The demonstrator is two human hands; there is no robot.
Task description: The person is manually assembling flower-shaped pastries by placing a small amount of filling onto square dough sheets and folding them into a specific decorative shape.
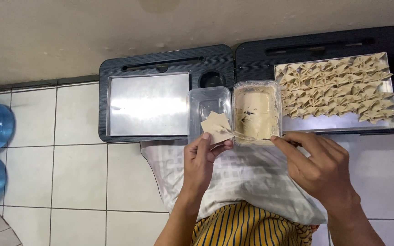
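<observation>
One thin square wrapper sits just left of frame centre, pinched at its lower edge by the left hand. Looks light, floppy and easy to tear, so I'd support it flat from underneath. Right hand is closed around a fork reaching over the filling tub. Folded dumplings fill the tray upper right.

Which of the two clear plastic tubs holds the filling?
The right-hand tub, beside the tray of folded dumplings, holds beige filling. The left tub, behind the wrapper in the left hand, looks empty.
</observation>
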